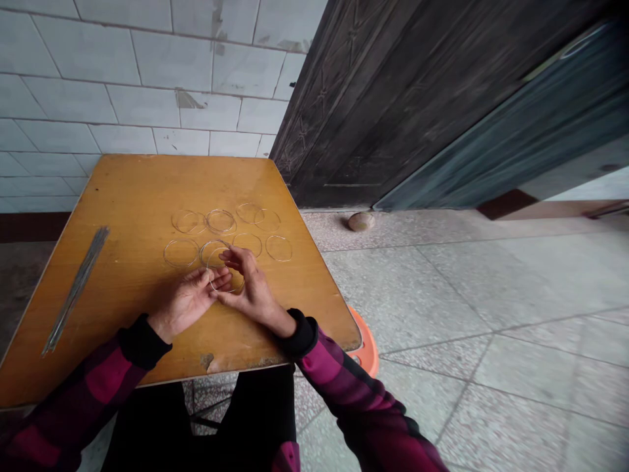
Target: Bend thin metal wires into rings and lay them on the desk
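A thin wire ring (211, 283) is held over the near part of the wooden table (132, 190). My left hand (189, 300) pinches its left side, palm partly turned up. On the other side my right hand (251, 288) curves round the same ring, with thumb and fingers closed on the wire. Just beyond my fingers lie several more wire rings (220, 210) in two loose rows, some overlapping. A bundle of straight metal wires (76, 288) rests at the table's left side, apart from both hands.
A white tiled wall (167, 105) stands behind the table, with a dark carved door (354, 131) to its right. An orange plastic stool (366, 341) shows under the table's right corner. A roundish stone-like object (361, 221) sits on the tiled floor (417, 308).
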